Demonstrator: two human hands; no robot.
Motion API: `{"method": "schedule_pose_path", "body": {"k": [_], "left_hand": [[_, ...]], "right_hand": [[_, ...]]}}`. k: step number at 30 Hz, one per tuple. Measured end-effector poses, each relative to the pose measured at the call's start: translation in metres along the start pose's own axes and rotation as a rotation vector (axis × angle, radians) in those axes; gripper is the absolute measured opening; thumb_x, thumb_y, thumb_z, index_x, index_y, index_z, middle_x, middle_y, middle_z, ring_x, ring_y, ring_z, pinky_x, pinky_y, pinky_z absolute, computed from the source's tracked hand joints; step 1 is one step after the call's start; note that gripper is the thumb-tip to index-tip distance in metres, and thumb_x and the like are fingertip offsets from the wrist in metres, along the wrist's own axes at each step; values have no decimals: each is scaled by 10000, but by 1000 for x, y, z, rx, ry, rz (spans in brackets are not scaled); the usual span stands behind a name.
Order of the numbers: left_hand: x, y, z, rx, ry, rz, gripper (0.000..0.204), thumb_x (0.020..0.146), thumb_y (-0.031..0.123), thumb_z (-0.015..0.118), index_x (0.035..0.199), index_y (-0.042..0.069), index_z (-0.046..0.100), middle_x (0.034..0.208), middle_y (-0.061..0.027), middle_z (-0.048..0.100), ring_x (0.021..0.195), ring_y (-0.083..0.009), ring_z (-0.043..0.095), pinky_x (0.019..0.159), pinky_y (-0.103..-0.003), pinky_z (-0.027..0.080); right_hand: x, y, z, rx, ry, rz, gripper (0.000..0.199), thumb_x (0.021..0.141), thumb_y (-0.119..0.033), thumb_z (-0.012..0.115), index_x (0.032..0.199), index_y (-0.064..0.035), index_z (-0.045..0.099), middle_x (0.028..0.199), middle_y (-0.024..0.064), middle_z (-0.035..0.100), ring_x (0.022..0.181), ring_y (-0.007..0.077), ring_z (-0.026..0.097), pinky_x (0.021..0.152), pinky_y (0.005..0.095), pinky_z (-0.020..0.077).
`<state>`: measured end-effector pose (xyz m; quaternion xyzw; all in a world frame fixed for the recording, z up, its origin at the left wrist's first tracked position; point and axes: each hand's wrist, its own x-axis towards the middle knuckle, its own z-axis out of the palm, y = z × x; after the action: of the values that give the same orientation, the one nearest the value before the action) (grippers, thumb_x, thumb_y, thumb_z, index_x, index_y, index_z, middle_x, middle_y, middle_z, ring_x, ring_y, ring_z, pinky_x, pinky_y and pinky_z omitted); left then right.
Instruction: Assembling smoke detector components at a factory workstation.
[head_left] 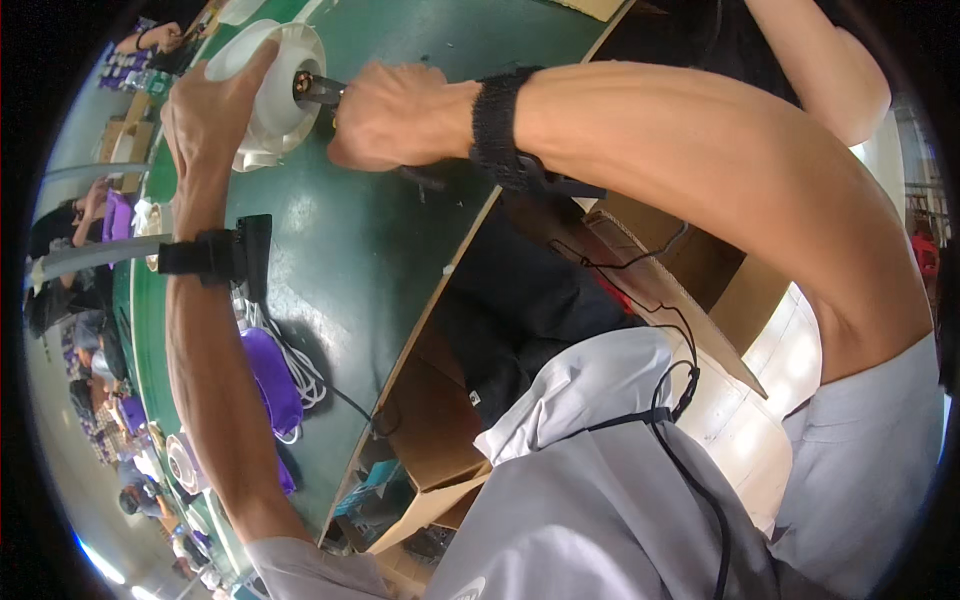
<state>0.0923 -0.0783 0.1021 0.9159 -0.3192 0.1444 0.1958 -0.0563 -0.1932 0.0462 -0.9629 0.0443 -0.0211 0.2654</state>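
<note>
A white round plastic housing (pixel 285 112), with a rimmed edge and a central hole, is up at the far left of the green table. My left hand (pixel 205 120) grips it from its left side, thumb over the top. My right hand (pixel 388 115) is closed around a pliers-like tool (pixel 326 91). The tool's dark metal end reaches the housing's hole, where small copper-coloured parts show. Most of the tool is hidden in my fist, and a dark handle end sticks out below it. Black straps circle both my wrists.
On the green table (pixel 350 260) lie a purple device (pixel 272 385) and a bundled white cable (pixel 305 365). Cardboard boxes (pixel 435 440) stand below its edge. A black cord (pixel 690 370) hangs by my clothing. A green conveyor and other people are at left; another person's arm (pixel 825 70) is upper right.
</note>
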Motion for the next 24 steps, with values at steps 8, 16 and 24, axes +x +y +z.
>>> {"method": "schedule_pose_path", "body": {"k": [8, 16, 24], "left_hand": [[-2, -18, -3, -75, 26, -21, 675, 701, 580, 755, 968, -38, 705, 859, -242, 701, 833, -333, 703, 763, -405, 530], [-40, 9, -15, -250, 218, -210, 642, 728, 496, 778, 930, -102, 658, 836, -290, 681, 782, -370, 698, 729, -422, 533], [-50, 4, -20, -278, 143, -320, 653, 718, 522, 762, 930, -89, 672, 809, -269, 683, 760, -336, 691, 700, -417, 525]], "right_hand": [[7, -3, -2, 138, -34, 60, 409, 789, -293, 527, 868, 73, 692, 939, 275, 678, 917, 449, 665, 825, 489, 532], [-2, -24, -20, 244, -82, 322, 417, 736, -217, 616, 991, 110, 664, 1085, 311, 645, 1066, 444, 628, 947, 472, 485], [-1, -24, -28, 219, -275, 299, 434, 762, -232, 545, 1049, 67, 671, 1132, 278, 644, 1100, 440, 607, 945, 467, 485]]}}
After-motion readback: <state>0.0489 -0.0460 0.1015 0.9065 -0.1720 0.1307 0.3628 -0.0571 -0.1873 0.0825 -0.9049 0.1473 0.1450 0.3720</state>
